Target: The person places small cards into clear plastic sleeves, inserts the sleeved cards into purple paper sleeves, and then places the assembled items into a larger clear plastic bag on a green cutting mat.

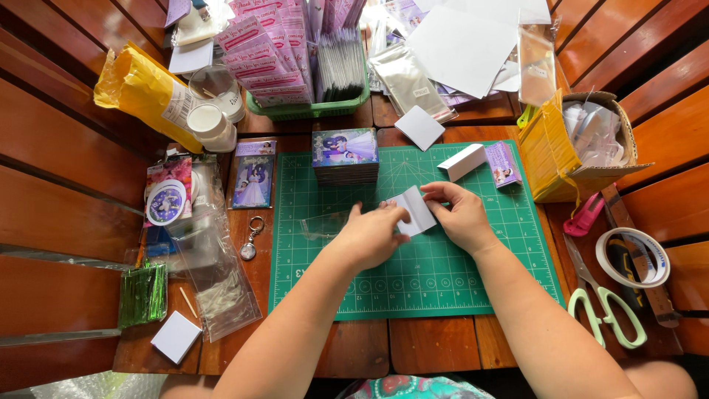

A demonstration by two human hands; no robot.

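Both hands meet over the green cutting mat (pixel 413 273) on the wooden tabletop (pixel 436 343). The right hand (pixel 461 218) pinches a small white card stack (pixel 415 210) along its right edge, thumb and fingers pressed together on it. The left hand (pixel 371 235) has its fingertips at the card's left edge, where a clear plastic sleeve (pixel 325 224) lies flat on the mat; whether this grip pinches the sleeve's mouth or only steadies it is hard to tell.

Judging by the layout, the card is at the sleeve's opening but not yet inside, so the packing of this one seems barely begun. A stack of printed picture cards (pixel 345 155) waits at the far edge of the mat, with a white block (pixel 462 162) and a small purple card (pixel 504 164) to its right. A single picture card (pixel 253 174) lies left of the mat.

The sleeve is nearly invisible against the mat. The green basket (pixel 306 109) and cardboard box (pixel 583 140) hide most of their contents, and the scissors (pixel 605 303) are partly cut off.
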